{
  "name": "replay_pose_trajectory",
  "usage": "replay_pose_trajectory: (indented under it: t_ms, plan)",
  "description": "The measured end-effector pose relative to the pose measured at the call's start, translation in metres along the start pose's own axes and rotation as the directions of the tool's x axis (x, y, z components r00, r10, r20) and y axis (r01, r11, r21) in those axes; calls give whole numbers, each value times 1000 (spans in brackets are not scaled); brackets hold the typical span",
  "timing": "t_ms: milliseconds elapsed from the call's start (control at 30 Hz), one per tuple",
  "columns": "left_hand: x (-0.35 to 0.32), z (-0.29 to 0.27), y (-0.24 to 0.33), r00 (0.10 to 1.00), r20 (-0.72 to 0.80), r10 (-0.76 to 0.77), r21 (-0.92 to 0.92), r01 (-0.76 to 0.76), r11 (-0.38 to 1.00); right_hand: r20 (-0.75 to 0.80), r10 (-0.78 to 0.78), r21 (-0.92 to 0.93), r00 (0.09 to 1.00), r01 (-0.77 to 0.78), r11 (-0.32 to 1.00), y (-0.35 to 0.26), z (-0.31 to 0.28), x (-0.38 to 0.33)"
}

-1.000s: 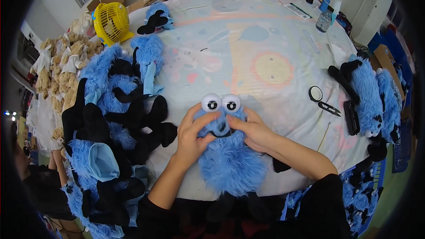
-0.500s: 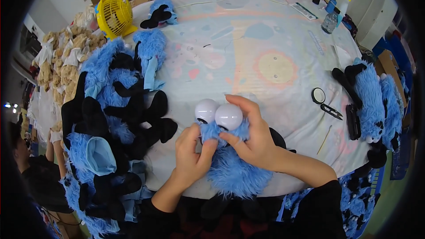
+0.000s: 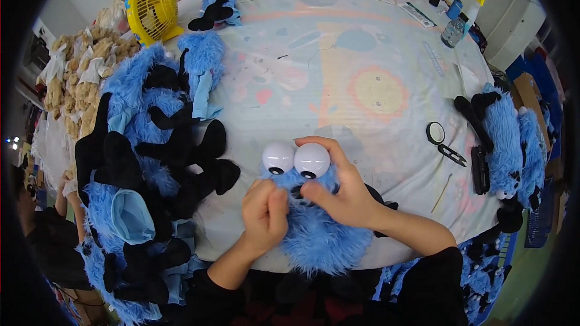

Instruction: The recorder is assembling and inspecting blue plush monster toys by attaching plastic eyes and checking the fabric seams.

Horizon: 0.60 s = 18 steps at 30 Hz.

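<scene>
A shaggy blue plush toy (image 3: 326,238) stands at the table's near edge, with two big white ball eyes (image 3: 312,160) on its head and a small dark mouth area below them. My right hand (image 3: 350,196) is closed round the right side of the head, fingers behind the eye and thumb by the mouth. Against the left side of the face, my left hand (image 3: 264,214) is curled into a fist with its thumb on top. What lies inside that fist is hidden. The toy's black limbs show behind my right wrist and below the table edge.
Blue plush bodies with black limbs (image 3: 163,145) are heaped at the left, more plush toys (image 3: 502,139) at the right. Thread snips (image 3: 452,155), a round white-and-black disc (image 3: 435,133), a black case-like tool (image 3: 480,170) and a thin stick (image 3: 441,193) lie on the right. A yellow fan (image 3: 153,15) stands far left.
My left hand has curled tighter and shifted slightly down from the toy's fur. The eyes have tipped so that their black pupils show more. My right hand still grips the head.
</scene>
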<state>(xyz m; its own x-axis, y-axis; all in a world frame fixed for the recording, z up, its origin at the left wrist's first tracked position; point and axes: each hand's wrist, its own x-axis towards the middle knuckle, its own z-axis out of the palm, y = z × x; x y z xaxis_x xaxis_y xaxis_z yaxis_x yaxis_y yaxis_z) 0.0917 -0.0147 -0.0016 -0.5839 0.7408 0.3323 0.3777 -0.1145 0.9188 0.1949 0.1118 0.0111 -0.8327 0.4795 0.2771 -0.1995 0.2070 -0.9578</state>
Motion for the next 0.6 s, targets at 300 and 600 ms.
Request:
replay_pose_trajectory:
  t_ms: [300,600]
  plan:
    - [4,-8,-4,984,82,-160,-260,176,949,35,58,-34,998,-56,998,-2,1,-2]
    - [24,0,-15,995,-85,51,-234,-70,970,-88,67,195,994,-49,980,-8,-6,10]
